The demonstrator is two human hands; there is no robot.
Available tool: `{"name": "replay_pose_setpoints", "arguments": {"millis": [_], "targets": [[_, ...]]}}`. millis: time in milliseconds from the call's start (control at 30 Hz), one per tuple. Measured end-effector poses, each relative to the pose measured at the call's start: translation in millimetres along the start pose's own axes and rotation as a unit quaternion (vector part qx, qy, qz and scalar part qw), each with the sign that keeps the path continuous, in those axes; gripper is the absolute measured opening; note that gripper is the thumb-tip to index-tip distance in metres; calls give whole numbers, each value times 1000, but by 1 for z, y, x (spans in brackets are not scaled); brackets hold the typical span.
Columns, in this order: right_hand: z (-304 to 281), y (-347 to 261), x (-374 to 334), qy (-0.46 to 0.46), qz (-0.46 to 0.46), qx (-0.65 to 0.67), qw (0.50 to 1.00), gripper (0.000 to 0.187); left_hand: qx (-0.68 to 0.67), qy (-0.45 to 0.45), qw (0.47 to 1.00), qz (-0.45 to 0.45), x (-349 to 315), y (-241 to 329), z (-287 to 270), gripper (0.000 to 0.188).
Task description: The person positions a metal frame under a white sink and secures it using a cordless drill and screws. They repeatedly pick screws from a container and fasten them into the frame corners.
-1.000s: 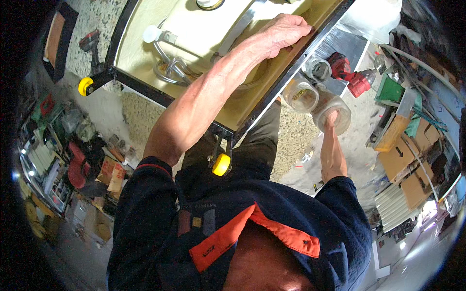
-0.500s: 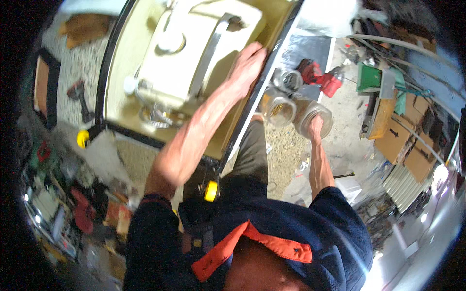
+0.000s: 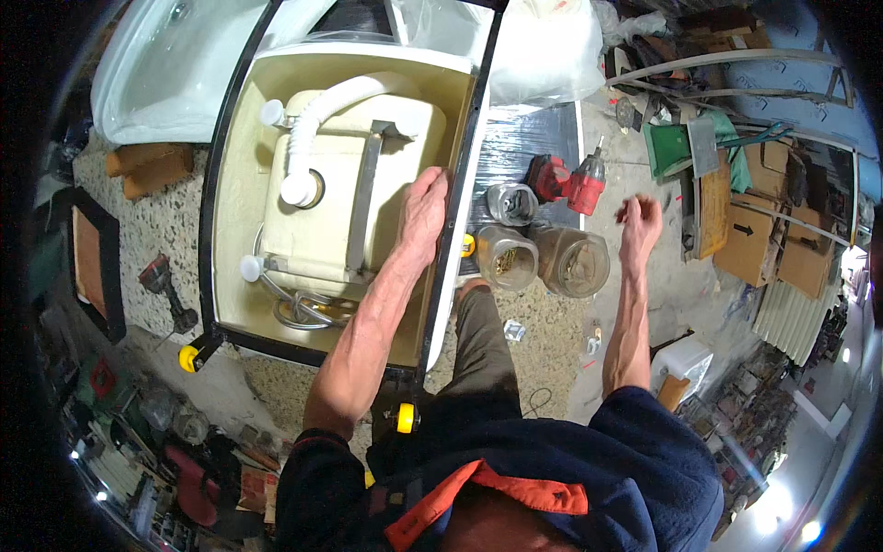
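Note:
My left hand (image 3: 423,217) is closed at the right-hand rim of a black metal frame (image 3: 453,202), its fingers bent against the edge. Inside the frame sits a cream plastic basin (image 3: 326,225) with a white corrugated drain hose (image 3: 333,103), a grey metal strip (image 3: 365,207) and coiled metal hoses (image 3: 305,311). My right hand (image 3: 640,225) is in the air to the right, fingers curled together; anything in them is hidden. Nearest to it are a wide clear jar (image 3: 578,264) and a red cordless driver (image 3: 586,187). Beside that jar stand a jar of brass-coloured small parts (image 3: 509,258) and a smaller jar (image 3: 512,204).
Yellow caster wheels (image 3: 406,418) stick out from the frame's near corners. A second power tool (image 3: 167,290) lies on the floor to the left. A white tub (image 3: 166,74) stands at the far left. Cardboard boxes (image 3: 750,241) and a green bin (image 3: 669,150) stand at the right.
My right hand has come out of the wide jar and moved right, its fingers now curled. My left hand stays at the frame's rim, fingers more bent. The whole view has shifted.

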State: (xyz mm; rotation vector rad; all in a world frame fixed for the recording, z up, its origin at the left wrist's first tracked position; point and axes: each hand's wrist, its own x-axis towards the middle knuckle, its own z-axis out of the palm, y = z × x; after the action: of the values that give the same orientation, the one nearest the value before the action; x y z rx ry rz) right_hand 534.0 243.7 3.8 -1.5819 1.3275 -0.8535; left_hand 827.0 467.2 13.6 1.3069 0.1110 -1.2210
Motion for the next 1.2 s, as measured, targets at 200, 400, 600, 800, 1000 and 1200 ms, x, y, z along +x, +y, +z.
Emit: {"name": "replay_pose_setpoints", "arguments": {"millis": [200,400,600,800,1000,1200], "targets": [[33,31,112,25,144,57,988,13,-26,6,1000,-3,7,-12,-9,26],[65,51,157,-20,237,61,969,12,98,54,993,35,5,-16,-9,45],[73,65,167,-64,251,21,966,16,286,8,949,132,-11,14,15,50],[69,63,163,-85,210,1,974,15,333,24,938,93,0,10,9,54],[64,64,162,-121,204,16,971,18,262,-37,963,42,-1,17,11,72],[61,57,166,-162,183,-12,970,21,293,-29,955,43,1,14,12,66]]}}
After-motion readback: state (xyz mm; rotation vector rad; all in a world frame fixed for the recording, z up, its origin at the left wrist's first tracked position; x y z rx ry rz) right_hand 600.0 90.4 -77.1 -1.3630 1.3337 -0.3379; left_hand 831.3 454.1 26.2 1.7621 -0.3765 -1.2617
